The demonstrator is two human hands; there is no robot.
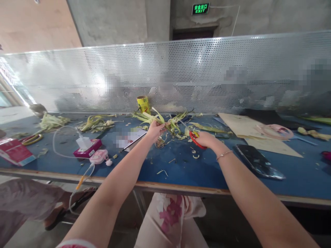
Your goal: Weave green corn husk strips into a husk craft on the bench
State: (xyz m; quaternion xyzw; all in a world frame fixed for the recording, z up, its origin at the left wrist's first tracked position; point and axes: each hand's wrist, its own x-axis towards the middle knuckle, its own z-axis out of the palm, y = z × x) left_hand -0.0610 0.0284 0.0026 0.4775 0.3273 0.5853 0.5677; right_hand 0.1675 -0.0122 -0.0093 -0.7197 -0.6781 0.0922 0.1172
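Over a blue desk [155, 168], the left hand [156, 130] firmly pinches leafy green stalks [148, 118] while, at its three o'clock, the right hand [207, 140] clasps red-handled scissors [194, 139].

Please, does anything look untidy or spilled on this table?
Yes: loose plant scraps lie scattered near the scissors on the blue table, not gathered in a pile. A white cable hangs over the front edge, where it might snag.

Yellow can [143, 104], dark phone [256, 161]
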